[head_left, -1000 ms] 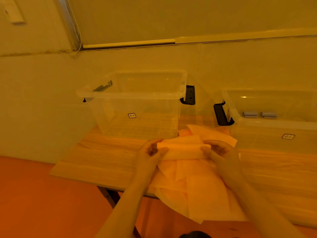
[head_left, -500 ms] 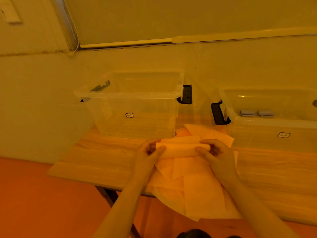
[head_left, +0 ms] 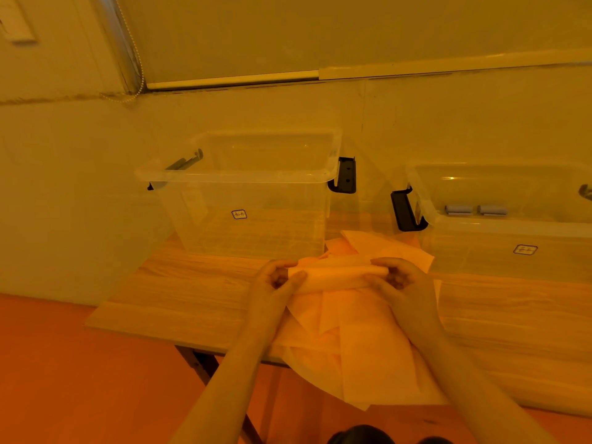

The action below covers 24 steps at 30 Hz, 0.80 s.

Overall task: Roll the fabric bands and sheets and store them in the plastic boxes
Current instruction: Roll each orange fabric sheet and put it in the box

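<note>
From the head camera, the rolled fabric sheet (head_left: pixel 339 274) lay with its long axis running left to right across the view, roughly parallel to the near edge of the wooden table (head_left: pixel 192 293), one end toward each hand. The left hand (head_left: pixel 275 282) curled its fingers and thumb round the roll's left end, and the right hand (head_left: pixel 400 278) gripped the right end the same way, so the roll was held between them just above a loose pile of fabric sheets (head_left: pixel 362 341) (pale orange under the tinted light) that spread over the table and hung past its near edge. Behind the left hand stood a clear plastic box (head_left: pixel 250 200) with black latch handles and a small label on its front wall; nothing could be made out inside it. To the right, well apart from the roll, a second clear plastic box (head_left: pixel 512 245) held two small grey rolls (head_left: pixel 475 209) lying side by side near its far wall, their long axes also left to right.
</note>
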{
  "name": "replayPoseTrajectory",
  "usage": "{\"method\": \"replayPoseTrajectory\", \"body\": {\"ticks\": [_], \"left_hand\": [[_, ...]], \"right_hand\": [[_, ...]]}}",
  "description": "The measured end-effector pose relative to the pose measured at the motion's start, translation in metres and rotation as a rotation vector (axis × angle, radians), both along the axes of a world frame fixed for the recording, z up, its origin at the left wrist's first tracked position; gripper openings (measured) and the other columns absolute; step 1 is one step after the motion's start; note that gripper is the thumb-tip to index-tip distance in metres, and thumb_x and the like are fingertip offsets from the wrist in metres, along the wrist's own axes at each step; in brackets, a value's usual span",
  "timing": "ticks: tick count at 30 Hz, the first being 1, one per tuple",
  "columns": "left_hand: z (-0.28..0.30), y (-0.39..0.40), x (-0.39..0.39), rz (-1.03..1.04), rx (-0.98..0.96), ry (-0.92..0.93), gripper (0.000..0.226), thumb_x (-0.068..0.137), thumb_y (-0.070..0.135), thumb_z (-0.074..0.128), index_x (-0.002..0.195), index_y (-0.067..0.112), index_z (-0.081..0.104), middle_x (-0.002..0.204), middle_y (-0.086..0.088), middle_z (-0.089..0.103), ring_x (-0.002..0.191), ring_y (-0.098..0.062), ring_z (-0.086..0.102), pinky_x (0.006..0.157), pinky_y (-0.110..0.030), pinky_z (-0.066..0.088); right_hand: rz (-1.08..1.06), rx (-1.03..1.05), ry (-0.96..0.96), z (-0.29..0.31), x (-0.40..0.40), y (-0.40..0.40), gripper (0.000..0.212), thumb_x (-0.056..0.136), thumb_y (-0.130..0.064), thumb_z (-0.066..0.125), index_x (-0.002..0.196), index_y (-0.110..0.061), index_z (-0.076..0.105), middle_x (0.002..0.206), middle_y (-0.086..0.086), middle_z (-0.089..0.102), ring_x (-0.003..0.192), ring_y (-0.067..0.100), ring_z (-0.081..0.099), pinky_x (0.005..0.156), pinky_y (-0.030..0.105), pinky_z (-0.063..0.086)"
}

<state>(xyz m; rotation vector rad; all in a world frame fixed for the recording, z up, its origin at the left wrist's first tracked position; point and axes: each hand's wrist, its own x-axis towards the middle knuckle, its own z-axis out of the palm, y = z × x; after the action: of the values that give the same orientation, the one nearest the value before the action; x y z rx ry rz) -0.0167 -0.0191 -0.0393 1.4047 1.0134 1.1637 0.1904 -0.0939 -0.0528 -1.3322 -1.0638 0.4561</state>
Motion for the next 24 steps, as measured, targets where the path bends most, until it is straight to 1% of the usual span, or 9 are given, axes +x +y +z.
{"method": "replayPoseTrajectory", "body": {"ticks": [2,5,8,10,12,15,19,22,24], "left_hand": [[0.0001,0.0003,-0.0004,-0.031,0.0,-0.014,0.028,0.081,0.011,0.072,0.102,0.027,0.062,0.097,-0.001,0.07,0.085,-0.011,0.067,0.068,-0.027,0.056],[-0.0006,0.0006,-0.0004,-0.032,0.012,-0.008,0.029,0.082,0.009,0.071,0.103,0.027,0.062,0.1,-0.001,0.07,0.085,-0.008,0.066,0.069,-0.024,0.054],[-0.0048,0.0042,-0.0001,0.013,0.009,0.009,0.018,0.083,0.013,0.071,0.098,0.022,0.068,0.097,-0.007,0.07,0.09,-0.023,0.066,0.074,-0.038,0.054],[-0.0059,0.0046,-0.0005,0.031,0.03,0.024,0.01,0.084,0.017,0.07,0.094,0.02,0.07,0.094,-0.008,0.07,0.089,-0.027,0.065,0.074,-0.042,0.053],[-0.0053,0.0034,-0.0011,0.031,0.072,0.059,0.006,0.086,0.021,0.068,0.092,0.019,0.07,0.091,-0.004,0.069,0.086,-0.021,0.064,0.071,-0.039,0.051],[-0.0033,0.0012,-0.0013,0.02,0.09,0.066,0.006,0.088,0.023,0.065,0.093,0.023,0.067,0.091,0.003,0.068,0.085,-0.013,0.064,0.067,-0.026,0.052],[-0.0024,0.0015,-0.0018,0.012,0.04,0.016,0.026,0.086,0.019,0.068,0.108,0.031,0.062,0.099,0.006,0.068,0.089,-0.003,0.064,0.07,-0.023,0.053],[-0.0017,0.0006,-0.0007,-0.008,0.024,-0.001,0.026,0.083,0.014,0.07,0.104,0.03,0.064,0.095,0.002,0.07,0.086,-0.007,0.067,0.067,-0.023,0.054],[-0.0029,0.0016,-0.0006,0.007,0.02,0.013,0.023,0.082,0.014,0.071,0.102,0.024,0.067,0.094,-0.002,0.071,0.086,-0.015,0.068,0.068,-0.03,0.056]], "right_hand": [[-0.007,0.013,-0.005,0.0009,-0.0004,-0.0001,0.027,0.08,-0.01,0.073,0.104,-0.019,0.066,0.101,-0.011,0.064,0.095,0.007,0.061,0.077,0.016,0.053],[-0.004,0.011,0.004,0.0015,-0.0013,0.0004,0.026,0.081,-0.011,0.072,0.105,-0.019,0.065,0.102,-0.011,0.064,0.096,0.005,0.061,0.078,0.019,0.053],[0.0,0.009,0.022,0.001,-0.0013,0.0004,0.028,0.081,-0.011,0.072,0.106,-0.021,0.064,0.104,-0.013,0.063,0.098,0.005,0.061,0.078,0.018,0.054],[-0.003,0.0,0.028,0.0003,-0.0011,0.0002,0.034,0.08,-0.011,0.073,0.112,-0.021,0.063,0.107,-0.013,0.062,0.098,0.002,0.06,0.077,0.016,0.054],[-0.002,-0.003,0.035,0.0,-0.0006,0.0004,0.037,0.079,-0.009,0.074,0.112,-0.021,0.062,0.108,-0.012,0.062,0.1,0.002,0.06,0.077,0.016,0.054],[0.014,0.012,0.045,0.0016,-0.0018,-0.0002,0.031,0.079,-0.007,0.074,0.103,-0.025,0.065,0.104,-0.011,0.064,0.099,0.005,0.061,0.078,0.016,0.054],[-0.013,0.025,-0.026,0.0017,-0.0018,-0.0016,0.024,0.08,-0.014,0.073,0.097,-0.027,0.064,0.099,-0.011,0.065,0.095,0.004,0.06,0.078,0.019,0.051],[-0.029,0.02,-0.056,0.0007,-0.0013,-0.0019,0.022,0.082,-0.016,0.072,0.1,-0.026,0.063,0.1,-0.012,0.063,0.095,0.001,0.058,0.079,0.019,0.049],[-0.044,0.023,-0.072,0.0011,-0.0022,-0.002,0.026,0.082,-0.017,0.071,0.104,-0.026,0.062,0.102,-0.016,0.061,0.096,-0.003,0.057,0.078,0.014,0.048]]}}
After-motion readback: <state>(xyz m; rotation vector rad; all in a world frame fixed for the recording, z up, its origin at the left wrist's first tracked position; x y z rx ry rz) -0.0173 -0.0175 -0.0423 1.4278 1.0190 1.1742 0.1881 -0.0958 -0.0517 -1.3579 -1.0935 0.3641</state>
